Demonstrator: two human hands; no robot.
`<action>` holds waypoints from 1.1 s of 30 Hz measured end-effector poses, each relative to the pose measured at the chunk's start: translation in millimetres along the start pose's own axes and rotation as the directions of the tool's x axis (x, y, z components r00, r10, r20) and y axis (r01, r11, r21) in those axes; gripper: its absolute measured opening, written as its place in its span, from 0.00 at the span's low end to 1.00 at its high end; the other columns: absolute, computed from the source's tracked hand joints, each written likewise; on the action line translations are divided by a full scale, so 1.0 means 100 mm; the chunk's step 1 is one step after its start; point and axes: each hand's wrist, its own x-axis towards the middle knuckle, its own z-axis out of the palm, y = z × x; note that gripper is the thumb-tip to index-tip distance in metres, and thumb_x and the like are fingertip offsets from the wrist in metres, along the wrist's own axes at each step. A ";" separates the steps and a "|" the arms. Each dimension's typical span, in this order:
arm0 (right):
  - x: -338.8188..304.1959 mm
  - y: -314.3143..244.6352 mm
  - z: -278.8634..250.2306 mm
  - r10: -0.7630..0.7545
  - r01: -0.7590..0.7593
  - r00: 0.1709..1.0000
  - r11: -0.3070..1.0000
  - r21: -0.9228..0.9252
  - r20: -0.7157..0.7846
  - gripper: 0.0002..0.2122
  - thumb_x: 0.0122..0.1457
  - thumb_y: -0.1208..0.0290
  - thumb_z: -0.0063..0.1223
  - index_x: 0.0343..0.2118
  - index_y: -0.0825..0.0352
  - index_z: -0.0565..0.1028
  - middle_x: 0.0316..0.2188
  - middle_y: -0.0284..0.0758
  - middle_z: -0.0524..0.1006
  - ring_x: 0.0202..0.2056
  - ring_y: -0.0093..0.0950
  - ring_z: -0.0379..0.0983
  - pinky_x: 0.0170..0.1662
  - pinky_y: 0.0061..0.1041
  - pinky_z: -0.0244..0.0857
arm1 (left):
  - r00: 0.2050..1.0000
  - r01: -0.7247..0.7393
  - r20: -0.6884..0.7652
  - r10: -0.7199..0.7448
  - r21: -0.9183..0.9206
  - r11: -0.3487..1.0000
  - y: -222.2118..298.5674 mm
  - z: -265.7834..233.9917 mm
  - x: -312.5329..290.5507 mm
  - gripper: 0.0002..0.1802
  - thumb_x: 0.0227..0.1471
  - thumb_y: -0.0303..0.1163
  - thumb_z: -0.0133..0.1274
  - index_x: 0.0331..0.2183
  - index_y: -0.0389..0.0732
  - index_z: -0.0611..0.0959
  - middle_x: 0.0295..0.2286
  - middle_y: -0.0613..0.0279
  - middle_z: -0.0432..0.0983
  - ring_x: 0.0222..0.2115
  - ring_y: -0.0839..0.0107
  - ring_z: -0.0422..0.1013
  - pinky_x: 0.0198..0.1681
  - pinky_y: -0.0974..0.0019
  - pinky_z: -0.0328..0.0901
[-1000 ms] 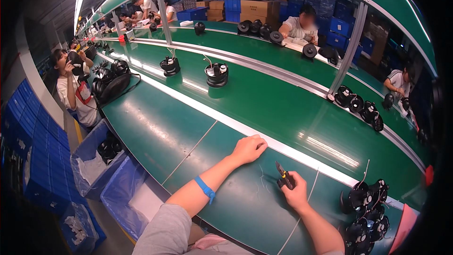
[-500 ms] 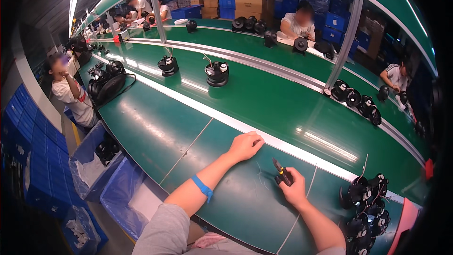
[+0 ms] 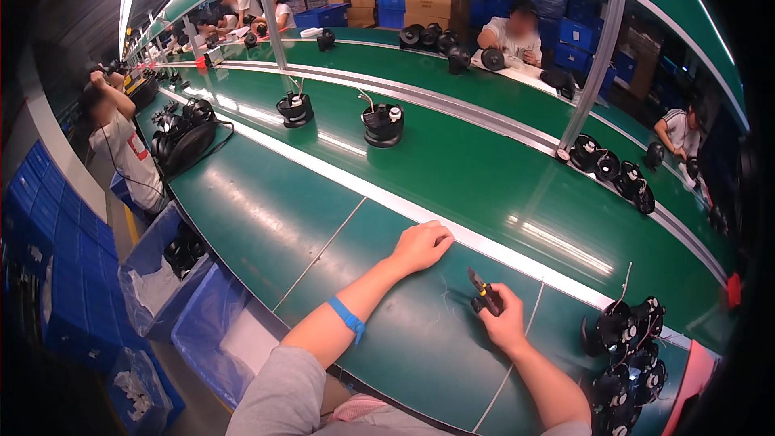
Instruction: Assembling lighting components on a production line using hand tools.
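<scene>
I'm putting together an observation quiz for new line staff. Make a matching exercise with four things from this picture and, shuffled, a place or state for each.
Things
1. left hand
2. pliers
3. wristband
4. wired black units

Places or states
A. in the right hand
B. grouped toward the right end of the green table
C. around the left forearm
D. curled, at the white strip

Pairs: 1-D, 2-A, 3-C, 4-B
</scene>
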 end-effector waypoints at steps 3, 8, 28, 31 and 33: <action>-0.01 0.05 0.01 0.006 -0.006 1.000 1.000 0.023 -0.006 0.12 0.48 0.77 0.63 0.35 0.71 0.73 0.26 0.27 0.69 0.25 0.14 0.62 0.29 0.14 0.58 | 1.000 0.001 -0.005 -0.001 0.006 1.000 0.01 0.01 0.00 0.11 0.55 0.41 0.52 0.33 0.46 0.84 0.32 0.60 0.77 0.32 0.58 0.75 0.36 0.57 0.68; -0.01 0.05 -0.01 0.004 -0.003 1.000 0.999 0.039 -0.013 0.12 0.48 0.78 0.63 0.36 0.71 0.73 0.26 0.26 0.70 0.26 0.14 0.62 0.29 0.14 0.58 | 0.999 -0.026 -0.020 0.026 -0.017 1.000 -0.01 0.04 0.01 0.11 0.55 0.40 0.52 0.32 0.46 0.85 0.32 0.60 0.77 0.32 0.58 0.75 0.36 0.58 0.69; -0.02 0.02 -0.01 -0.037 0.037 0.999 0.999 -0.011 -0.022 0.12 0.48 0.79 0.62 0.35 0.72 0.72 0.26 0.28 0.69 0.26 0.14 0.63 0.29 0.14 0.59 | 0.999 -0.033 -0.016 0.032 -0.010 0.999 0.01 0.04 -0.01 0.10 0.55 0.40 0.52 0.32 0.47 0.84 0.31 0.60 0.76 0.31 0.58 0.74 0.35 0.57 0.68; -0.01 -0.08 -0.02 -0.060 0.059 0.998 0.996 -0.060 -0.004 0.13 0.47 0.79 0.62 0.36 0.72 0.73 0.27 0.29 0.69 0.27 0.15 0.64 0.29 0.14 0.59 | 1.000 -0.004 -0.012 0.004 0.004 1.000 0.01 0.03 0.00 0.11 0.55 0.41 0.52 0.32 0.46 0.84 0.30 0.60 0.76 0.31 0.57 0.74 0.35 0.58 0.68; -0.02 -0.10 -0.01 -0.070 0.069 0.997 0.997 -0.044 -0.044 0.13 0.47 0.79 0.62 0.36 0.72 0.73 0.26 0.28 0.69 0.26 0.15 0.63 0.29 0.15 0.59 | 1.000 -0.022 -0.007 0.022 -0.005 1.000 0.00 0.03 0.01 0.12 0.55 0.41 0.52 0.32 0.46 0.84 0.30 0.60 0.76 0.31 0.58 0.74 0.34 0.58 0.68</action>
